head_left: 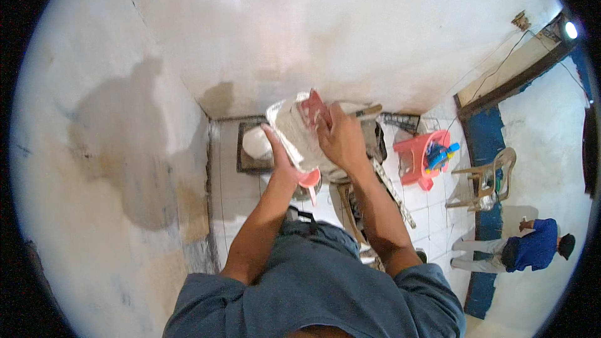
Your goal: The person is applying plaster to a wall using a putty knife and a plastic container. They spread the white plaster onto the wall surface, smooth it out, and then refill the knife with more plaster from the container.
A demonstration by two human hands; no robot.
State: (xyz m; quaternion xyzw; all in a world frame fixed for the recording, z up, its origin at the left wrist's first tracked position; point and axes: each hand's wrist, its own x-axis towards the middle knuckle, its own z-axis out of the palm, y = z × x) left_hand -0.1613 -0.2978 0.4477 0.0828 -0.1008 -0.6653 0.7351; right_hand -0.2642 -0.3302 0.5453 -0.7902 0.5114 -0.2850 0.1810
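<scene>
My left hand [283, 159] is closed on the near left edge of a pale board smeared with white putty [290, 133], its thumb along the rim. My right hand [342, 138] grips a reddish flat putty scraper [313, 110], which rests over the board's far right part; I cannot tell how firmly it touches. Just below my left hand shows a pink scoop-like thing with a short handle [310, 179]; whether the hand also touches it is unclear. A round white container [257, 143] stands left of the board on a dark square tray [244, 164].
Beyond my hands rises a patchy whitish wall [350, 31]. To the right are a pink plastic stool [411, 158] with a blue item in it and a beige plastic chair [501, 172]. A person in blue [532, 247] stands by the right wall. Tools clutter the floor nearby.
</scene>
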